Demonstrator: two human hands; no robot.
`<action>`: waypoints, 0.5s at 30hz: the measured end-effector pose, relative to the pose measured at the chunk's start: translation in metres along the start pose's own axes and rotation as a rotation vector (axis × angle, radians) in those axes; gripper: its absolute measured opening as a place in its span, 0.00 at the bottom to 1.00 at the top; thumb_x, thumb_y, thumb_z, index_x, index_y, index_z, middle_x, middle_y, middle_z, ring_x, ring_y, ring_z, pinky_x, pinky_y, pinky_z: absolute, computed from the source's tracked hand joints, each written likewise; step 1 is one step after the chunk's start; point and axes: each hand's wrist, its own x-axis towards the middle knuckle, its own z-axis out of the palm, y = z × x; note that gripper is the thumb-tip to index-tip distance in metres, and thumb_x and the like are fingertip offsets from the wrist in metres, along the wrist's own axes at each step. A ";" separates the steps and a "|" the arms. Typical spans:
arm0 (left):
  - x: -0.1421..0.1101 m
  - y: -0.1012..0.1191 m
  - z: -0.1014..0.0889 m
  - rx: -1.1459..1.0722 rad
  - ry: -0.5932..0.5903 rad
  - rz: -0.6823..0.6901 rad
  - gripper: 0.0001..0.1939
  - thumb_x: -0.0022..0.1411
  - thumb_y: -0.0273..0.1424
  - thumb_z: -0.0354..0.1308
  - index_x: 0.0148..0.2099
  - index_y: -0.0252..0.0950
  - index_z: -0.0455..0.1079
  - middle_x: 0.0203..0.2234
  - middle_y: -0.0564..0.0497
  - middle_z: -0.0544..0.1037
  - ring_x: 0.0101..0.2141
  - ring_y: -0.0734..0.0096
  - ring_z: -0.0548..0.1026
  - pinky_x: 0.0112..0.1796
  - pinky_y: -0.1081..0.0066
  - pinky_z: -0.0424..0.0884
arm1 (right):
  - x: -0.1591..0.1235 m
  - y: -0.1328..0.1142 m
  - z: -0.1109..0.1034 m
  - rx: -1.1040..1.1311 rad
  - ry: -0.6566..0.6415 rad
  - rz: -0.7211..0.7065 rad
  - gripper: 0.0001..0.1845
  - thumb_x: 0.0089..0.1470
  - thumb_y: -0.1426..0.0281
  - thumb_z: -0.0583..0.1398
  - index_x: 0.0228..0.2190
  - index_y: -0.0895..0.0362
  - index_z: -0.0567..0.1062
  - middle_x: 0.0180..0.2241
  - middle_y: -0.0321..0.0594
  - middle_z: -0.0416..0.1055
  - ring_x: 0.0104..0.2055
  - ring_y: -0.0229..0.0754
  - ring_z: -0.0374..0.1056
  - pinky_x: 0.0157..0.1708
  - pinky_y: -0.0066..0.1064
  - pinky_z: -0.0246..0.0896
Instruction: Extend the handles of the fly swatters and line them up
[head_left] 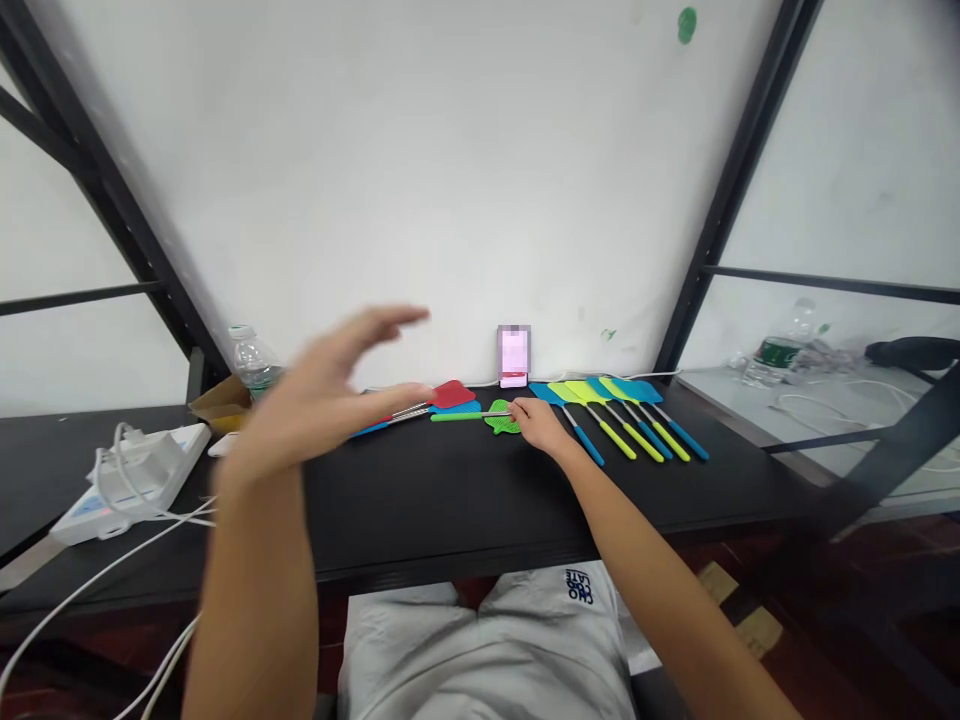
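Note:
My right hand (537, 422) rests on the black table (450, 500) with its fingers closed round the head of a green fly swatter (498, 416), whose metal rod and green handle point left. My left hand (330, 385) hovers raised above the table, fingers stretched out flat, holding nothing. Behind it lie a red fly swatter (452, 394) and a blue one (459, 408). To the right of my right hand, several blue and yellow-green fly swatters (615, 405) lie side by side in a row, handles towards me.
A phone (514, 355) stands against the white wall. A water bottle (253, 362) and a cardboard box (221, 402) stand at the back left. A white power strip (127, 480) with cables lies on the left. Another bottle (784, 345) sits on the right bench.

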 end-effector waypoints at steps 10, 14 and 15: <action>-0.039 -0.099 0.138 0.181 -0.756 -0.295 0.15 0.65 0.41 0.48 0.34 0.40 0.71 0.25 0.51 0.76 0.31 0.65 0.75 0.34 0.71 0.65 | 0.000 -0.002 0.007 0.023 -0.061 -0.018 0.19 0.62 0.65 0.50 0.21 0.57 0.68 0.24 0.36 0.70 0.26 0.37 0.63 0.27 0.27 0.50; -0.047 -0.100 0.137 0.268 -0.670 -0.216 0.14 0.65 0.41 0.49 0.37 0.42 0.72 0.30 0.49 0.77 0.36 0.62 0.75 0.37 0.69 0.64 | 0.000 -0.001 0.006 0.006 -0.075 0.010 0.19 0.60 0.66 0.50 0.19 0.56 0.67 0.21 0.35 0.68 0.25 0.38 0.62 0.27 0.27 0.50; -0.049 -0.099 0.137 0.279 -0.660 -0.220 0.13 0.65 0.41 0.49 0.38 0.42 0.72 0.32 0.48 0.77 0.37 0.61 0.74 0.38 0.69 0.64 | -0.001 -0.001 0.006 0.004 -0.085 0.011 0.19 0.60 0.66 0.50 0.19 0.56 0.68 0.21 0.35 0.68 0.25 0.38 0.62 0.28 0.27 0.50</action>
